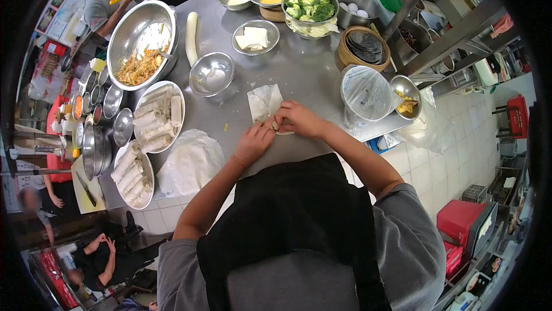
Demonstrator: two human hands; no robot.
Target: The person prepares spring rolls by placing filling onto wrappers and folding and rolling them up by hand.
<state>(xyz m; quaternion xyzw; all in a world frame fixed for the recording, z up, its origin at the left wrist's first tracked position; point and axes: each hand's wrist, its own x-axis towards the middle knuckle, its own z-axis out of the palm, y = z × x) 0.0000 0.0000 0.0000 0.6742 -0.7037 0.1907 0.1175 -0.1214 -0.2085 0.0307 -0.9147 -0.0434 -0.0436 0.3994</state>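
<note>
A thin spring roll wrapper (264, 98) lies on the steel table in front of me, its far end flat. My left hand (256, 139) presses its fingers on the near part of it. From the other side my right hand (300, 120) pinches the same part, fingers bent and close to the left fingertips. Whatever is folded inside is mostly hidden by my fingers. Left of my hands is a stack of round wrappers (194, 162). Pale rolled spring rolls lie on one oval plate (183, 116) and on a second plate (150, 189).
A big steel bowl (123, 29) holds shredded filling. A small steel bowl (213, 75), a bowl of white blocks (252, 37) and broccoli (310, 6) stand farther back. At right are a plastic-lined tub (366, 93) and a bamboo steamer (344, 52). Other people are at left.
</note>
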